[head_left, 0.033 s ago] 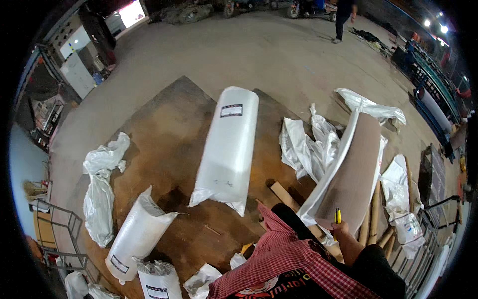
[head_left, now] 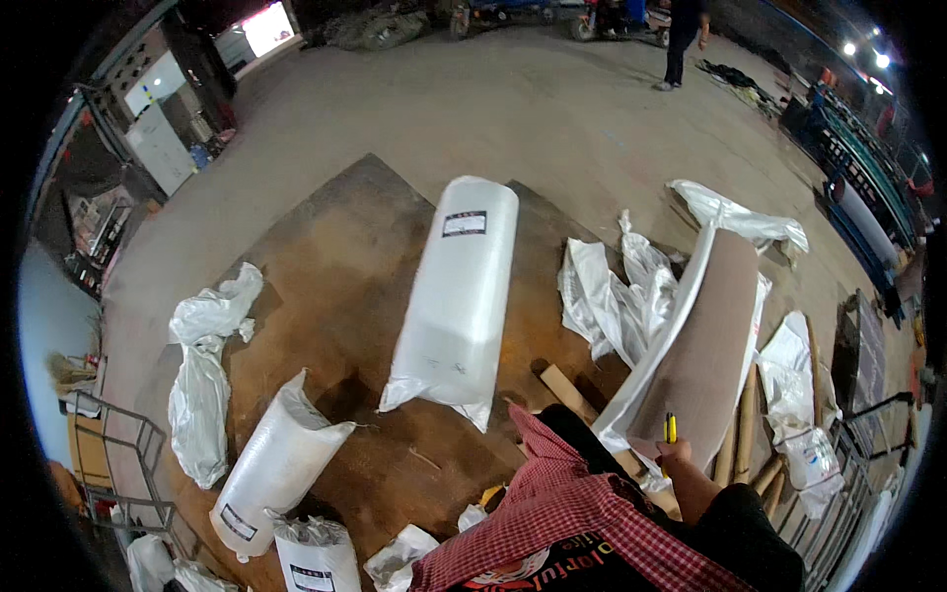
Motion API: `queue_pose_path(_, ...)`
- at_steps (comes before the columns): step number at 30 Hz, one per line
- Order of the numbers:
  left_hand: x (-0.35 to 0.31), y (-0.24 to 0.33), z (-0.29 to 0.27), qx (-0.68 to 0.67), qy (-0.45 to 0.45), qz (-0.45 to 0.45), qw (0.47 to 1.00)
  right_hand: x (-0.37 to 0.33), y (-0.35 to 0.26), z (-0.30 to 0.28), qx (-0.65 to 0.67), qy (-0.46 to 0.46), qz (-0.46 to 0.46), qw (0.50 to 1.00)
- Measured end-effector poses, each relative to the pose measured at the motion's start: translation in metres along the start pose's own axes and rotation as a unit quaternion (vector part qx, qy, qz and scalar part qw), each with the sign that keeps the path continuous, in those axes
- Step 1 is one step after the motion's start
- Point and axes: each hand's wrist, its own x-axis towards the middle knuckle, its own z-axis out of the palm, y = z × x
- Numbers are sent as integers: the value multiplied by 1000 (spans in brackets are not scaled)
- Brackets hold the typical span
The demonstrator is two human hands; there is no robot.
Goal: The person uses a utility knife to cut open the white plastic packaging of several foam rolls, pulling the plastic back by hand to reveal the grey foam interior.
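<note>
My right hand (head_left: 675,452) is closed around a small yellow and black utility knife (head_left: 671,428) that points upward. It is at the near end of a large brown roll of sheet material (head_left: 702,335). White woven plastic wrapping (head_left: 663,340) lies peeled back along the roll's left side and bunches at its far end. My left hand does not show; a dark shape and the red checked cloth (head_left: 557,493) across my front fill the place beside the roll. A tall white wrapped roll (head_left: 456,296) lies to the left, on the brown board (head_left: 326,266).
At the left are a shorter white wrapped roll (head_left: 281,464) and crumpled white wrapping (head_left: 200,405). Cardboard tubes (head_left: 747,424) lie right of the brown roll, near a metal rack (head_left: 838,493). A person (head_left: 681,44) stands far off, near parked vehicles (head_left: 612,20).
The whole view has shifted slightly right and down. The distant person's legs have changed position a little. My right hand still holds the utility knife by the roll's near end.
</note>
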Motion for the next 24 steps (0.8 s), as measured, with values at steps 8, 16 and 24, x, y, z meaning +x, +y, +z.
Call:
queue_pose_path(8,44,84,4,-57,12,9,998,38,-116,44,50,-72,-20,996)
queue_pose_path(16,82,181,-20,-85,61,43,994,148,-147,89,95,-64,61,992)
queue_pose_path(24,43,186,-37,-60,120,6,991,225,-280,173,-19,-111,53,992)
